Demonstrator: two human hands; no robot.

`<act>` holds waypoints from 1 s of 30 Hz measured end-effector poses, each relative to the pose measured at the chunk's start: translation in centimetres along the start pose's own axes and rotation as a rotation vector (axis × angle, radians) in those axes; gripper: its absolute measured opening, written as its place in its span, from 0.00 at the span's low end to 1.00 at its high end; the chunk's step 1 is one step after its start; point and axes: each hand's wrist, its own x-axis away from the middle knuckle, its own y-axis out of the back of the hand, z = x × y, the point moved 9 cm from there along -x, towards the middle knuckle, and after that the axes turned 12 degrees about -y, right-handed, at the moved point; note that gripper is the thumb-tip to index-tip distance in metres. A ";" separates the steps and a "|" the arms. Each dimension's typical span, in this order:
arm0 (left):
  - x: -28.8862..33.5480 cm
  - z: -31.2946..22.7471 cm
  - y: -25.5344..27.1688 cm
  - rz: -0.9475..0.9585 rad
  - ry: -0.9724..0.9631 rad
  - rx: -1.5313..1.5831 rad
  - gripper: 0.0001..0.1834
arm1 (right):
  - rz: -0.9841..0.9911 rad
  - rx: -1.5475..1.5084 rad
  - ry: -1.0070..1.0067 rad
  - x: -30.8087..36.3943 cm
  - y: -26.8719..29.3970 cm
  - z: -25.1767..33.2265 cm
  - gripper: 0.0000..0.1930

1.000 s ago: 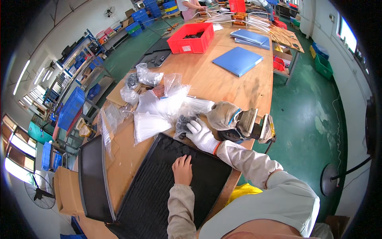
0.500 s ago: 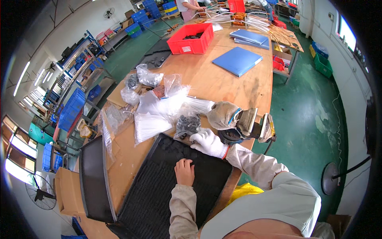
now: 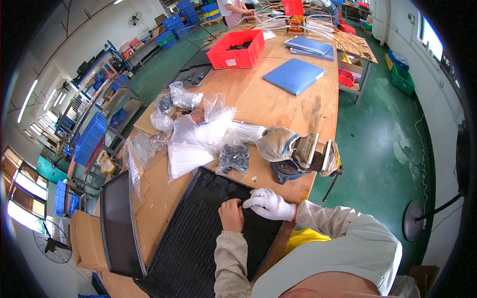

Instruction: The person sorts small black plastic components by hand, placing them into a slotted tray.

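Tray and hands, seen from above. The black tray [image 3: 196, 231] lies on the worktable [image 3: 253, 107], its long axis running from 7 o'clock to 1 o'clock; small black pieces [image 3: 216, 187] lie loose at its far end. The left hand [image 3: 231, 215], bare, rests over the tray pointing to 12 o'clock, fingers bent and held together. The right hand [image 3: 268, 203], gloved in white, points to 9 o'clock with its fingers curled, fingertips just beside the left; whether either hand pinches a piece cannot be told.

Compared with one second ago, the right hand has come back from the clear bag of black parts [image 3: 233, 158], now uncovered, while the left has scarcely moved.

Around the hands: the bag at 11 o'clock and white strips [image 3: 189, 156] at 10, both crowding the tray's far edge; a bench vise [image 3: 313, 151] between 1 and 2; a red crate [image 3: 236, 57] at 12; a dark panel [image 3: 119, 226] at 9. The left forearm hides part of the tray.
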 end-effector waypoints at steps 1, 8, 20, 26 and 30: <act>0.4 0.0 0.1 -0.016 0.025 0.045 0.11 | -0.018 0.003 -0.010 0.2 0.1 0.1 0.12; 1.7 -1.6 2.9 -0.217 0.188 0.452 0.06 | -0.076 -0.102 -0.064 0.3 0.5 -1.2 0.11; 3.8 -1.8 3.3 -0.256 0.281 0.553 0.07 | 0.049 -0.078 0.096 0.0 -0.5 0.4 0.11; 5.3 -1.2 1.0 -0.213 0.467 0.848 0.10 | 0.000 -0.058 0.142 0.0 -0.1 1.2 0.09; 6.1 -1.0 -0.4 -0.193 0.562 1.033 0.13 | 0.028 -0.080 0.145 -0.2 0.0 1.6 0.08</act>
